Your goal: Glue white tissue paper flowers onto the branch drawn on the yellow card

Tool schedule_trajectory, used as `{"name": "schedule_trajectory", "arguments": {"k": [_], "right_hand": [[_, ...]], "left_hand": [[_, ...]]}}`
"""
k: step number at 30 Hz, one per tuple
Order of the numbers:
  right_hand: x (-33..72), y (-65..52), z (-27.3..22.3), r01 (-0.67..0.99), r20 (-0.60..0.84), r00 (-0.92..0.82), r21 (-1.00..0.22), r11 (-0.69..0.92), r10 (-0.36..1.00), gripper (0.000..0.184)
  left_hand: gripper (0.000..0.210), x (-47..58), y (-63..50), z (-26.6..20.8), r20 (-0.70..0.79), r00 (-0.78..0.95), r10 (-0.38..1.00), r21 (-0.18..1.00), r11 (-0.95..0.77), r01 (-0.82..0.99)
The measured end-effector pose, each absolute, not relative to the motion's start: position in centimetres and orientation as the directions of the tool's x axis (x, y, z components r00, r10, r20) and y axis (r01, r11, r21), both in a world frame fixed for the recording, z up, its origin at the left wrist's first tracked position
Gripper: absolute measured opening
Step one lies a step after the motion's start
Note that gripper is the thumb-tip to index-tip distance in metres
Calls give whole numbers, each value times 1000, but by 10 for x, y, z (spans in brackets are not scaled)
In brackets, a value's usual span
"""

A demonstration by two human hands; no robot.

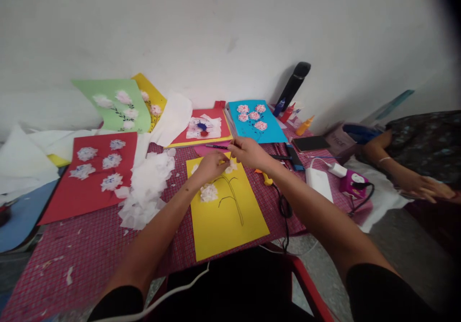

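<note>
A yellow paper sheet [212, 231] lies in front of me, with thin dark branching stem lines [236, 202] drawn on it. Over its upper part, my left hand [213, 166] has its fingers pinched together. My right hand [250, 153] pinches close beside it, and a thin thing shows faintly between the two sets of fingertips, too small to name. One white tissue-paper flower [209, 193] sits on the sheet below my left hand. Another white flower [231, 165] is partly hidden just under the fingertips.
White tissue pieces [146, 187] are heaped left, beside a red flower sheet [68, 192]. Behind are a blue flower sheet [273, 129] and a red sheet [223, 131] with a paint-smeared tissue. A phone [310, 143], white power bank [319, 184] and another person's hand [418, 185] are right.
</note>
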State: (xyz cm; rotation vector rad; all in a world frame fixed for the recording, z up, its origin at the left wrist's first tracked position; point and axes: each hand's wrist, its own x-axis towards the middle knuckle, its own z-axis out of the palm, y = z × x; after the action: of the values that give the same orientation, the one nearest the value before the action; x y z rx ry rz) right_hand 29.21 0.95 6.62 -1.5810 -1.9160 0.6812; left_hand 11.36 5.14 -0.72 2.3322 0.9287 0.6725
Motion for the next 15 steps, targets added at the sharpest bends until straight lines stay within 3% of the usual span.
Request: {"name": "schedule_trajectory", "arguments": {"k": [4, 15], "right_hand": [[292, 10, 63, 776, 97, -167, -601, 192, 981, 23], [291, 7, 53, 828, 54, -196, -525, 194, 979, 22]], "left_hand": [[20, 115, 52, -16, 266, 675, 688, 583, -673, 456], [24, 116, 55, -21, 243, 711, 659, 573, -689, 444]]}}
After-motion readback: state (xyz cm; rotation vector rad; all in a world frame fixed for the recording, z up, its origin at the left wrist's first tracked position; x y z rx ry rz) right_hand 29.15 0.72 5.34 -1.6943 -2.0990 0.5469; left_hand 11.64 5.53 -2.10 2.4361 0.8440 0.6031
